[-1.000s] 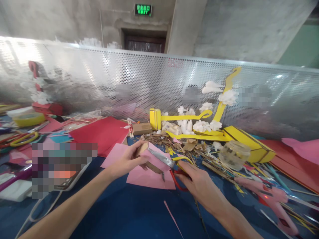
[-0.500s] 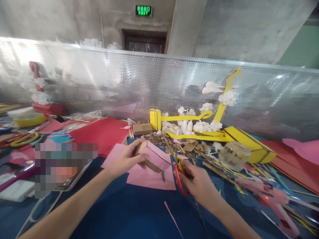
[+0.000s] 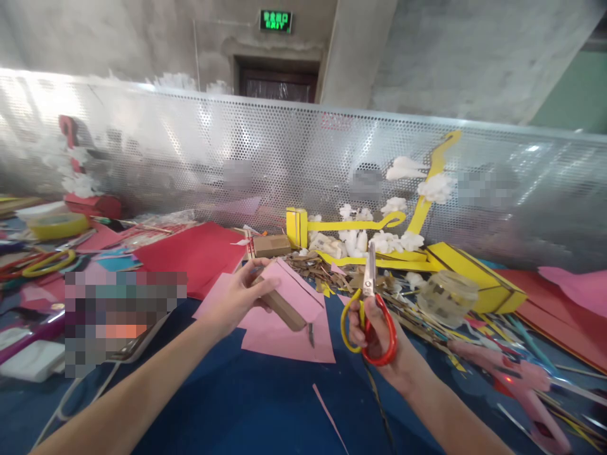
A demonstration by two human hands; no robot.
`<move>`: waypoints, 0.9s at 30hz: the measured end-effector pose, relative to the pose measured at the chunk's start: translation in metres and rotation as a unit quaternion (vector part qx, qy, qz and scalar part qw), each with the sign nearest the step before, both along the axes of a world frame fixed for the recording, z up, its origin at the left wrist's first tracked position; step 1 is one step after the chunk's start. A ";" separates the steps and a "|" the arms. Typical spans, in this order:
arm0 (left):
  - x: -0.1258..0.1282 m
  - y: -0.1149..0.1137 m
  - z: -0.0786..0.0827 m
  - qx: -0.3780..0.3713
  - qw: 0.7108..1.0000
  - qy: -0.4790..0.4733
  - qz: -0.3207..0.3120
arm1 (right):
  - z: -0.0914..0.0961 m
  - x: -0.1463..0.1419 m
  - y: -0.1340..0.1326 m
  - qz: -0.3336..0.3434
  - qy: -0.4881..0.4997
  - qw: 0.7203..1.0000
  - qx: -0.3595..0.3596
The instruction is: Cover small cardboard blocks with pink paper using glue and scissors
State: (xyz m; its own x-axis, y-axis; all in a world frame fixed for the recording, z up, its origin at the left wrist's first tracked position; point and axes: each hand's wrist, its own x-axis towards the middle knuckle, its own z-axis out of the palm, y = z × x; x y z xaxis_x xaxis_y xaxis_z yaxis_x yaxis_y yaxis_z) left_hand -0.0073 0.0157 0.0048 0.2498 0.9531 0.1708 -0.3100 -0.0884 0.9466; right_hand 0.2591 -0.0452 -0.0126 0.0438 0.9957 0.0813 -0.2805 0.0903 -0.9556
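Observation:
My left hand point(image 3: 244, 291) grips a small cardboard box point(image 3: 284, 308), its upper face covered in pink paper point(image 3: 294, 278). It is held tilted above a flat pink sheet point(image 3: 275, 344) on the blue table. A small dark piece point(image 3: 311, 335) shows by the box's lower corner; its kind is unclear. To the right, my right hand point(image 3: 379, 328) holds scissors point(image 3: 368, 284) with one red and one yellow handle loop. Their blades point up and look closed, apart from the box.
A pink glue gun point(image 3: 512, 370) with a lit red light lies at right, near a clear plastic tub point(image 3: 448, 297). Cardboard scraps point(image 3: 308, 268) and yellow boxes point(image 3: 474, 275) sit at the back, before a perforated metal panel point(image 3: 284, 158). Red paper point(image 3: 199, 256) lies left.
The scissors have moved away from the box to the right and turned blades-up in my right hand. My left hand has tilted the box, showing more of its brown cardboard side.

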 end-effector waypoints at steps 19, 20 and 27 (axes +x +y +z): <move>-0.008 0.015 -0.008 -0.220 0.971 -0.093 -0.014 | -0.019 0.041 0.013 -0.092 -0.755 0.636 0.131; -0.007 0.015 -0.008 -0.237 0.967 -0.093 -0.001 | -0.019 0.039 0.009 -0.103 -0.768 0.619 0.130; 0.001 0.009 -0.003 -0.272 0.958 -0.074 0.051 | -0.008 0.020 -0.005 -0.149 -0.821 0.542 0.100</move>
State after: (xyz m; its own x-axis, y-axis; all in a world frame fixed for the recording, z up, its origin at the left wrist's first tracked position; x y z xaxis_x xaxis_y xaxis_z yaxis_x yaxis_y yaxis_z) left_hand -0.0062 0.0243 0.0016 0.1618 0.9294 -0.3317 -0.4608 0.3684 0.8074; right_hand 0.2790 -0.0503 -0.0206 -0.0952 0.9281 0.3600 0.9887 0.0461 0.1426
